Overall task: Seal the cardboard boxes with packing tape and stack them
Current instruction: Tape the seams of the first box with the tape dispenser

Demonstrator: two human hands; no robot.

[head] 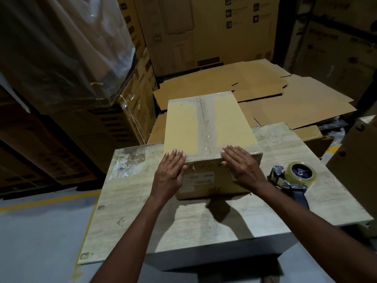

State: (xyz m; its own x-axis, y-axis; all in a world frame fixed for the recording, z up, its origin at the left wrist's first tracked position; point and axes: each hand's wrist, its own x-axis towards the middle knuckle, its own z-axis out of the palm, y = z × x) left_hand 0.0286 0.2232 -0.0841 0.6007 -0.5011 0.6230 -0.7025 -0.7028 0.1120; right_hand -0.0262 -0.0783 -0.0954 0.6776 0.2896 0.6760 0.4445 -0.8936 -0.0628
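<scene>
Both hands lie flat over the near top edge of a taped cardboard box (210,127) on a worn table (130,201).

The left hand (170,170) and right hand (241,165) rest with fingers straight, fingertips on the lid and palms down the near face, either side of the tape strip (205,117) along the centre seam; neither grips anything. The box's far end overhangs the table's back edge. A tape dispenser (293,177) lies just right of the right wrist. Bare tabletop lies left and nearer. Flattened cartons (285,99) lie behind, with stacked cartons (204,27) beyond.
</scene>
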